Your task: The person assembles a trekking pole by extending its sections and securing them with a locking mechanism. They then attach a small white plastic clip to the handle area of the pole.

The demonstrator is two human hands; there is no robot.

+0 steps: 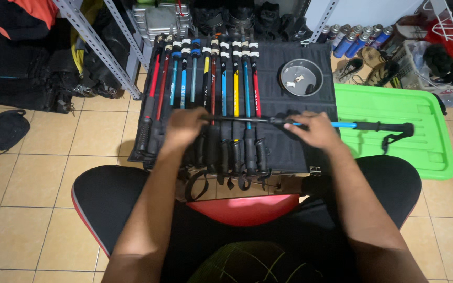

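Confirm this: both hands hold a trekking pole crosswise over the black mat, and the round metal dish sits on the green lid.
Wrong about the dish. The head view shows the round metal dish on the black mat, not the green lid. The left hand and right hand do hold the trekking pole crosswise.

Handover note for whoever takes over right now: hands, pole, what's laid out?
Left hand: closed around the thin black end of the trekking pole.
Right hand: gripping the same pole mid-shaft, held crosswise above the black mat.
Pole's blue section and black handle stick out over the green tray.
Laid out: row of collapsed poles side by side on the mat; round metal dish beside them.
Left: the held pole is not yet in the row.
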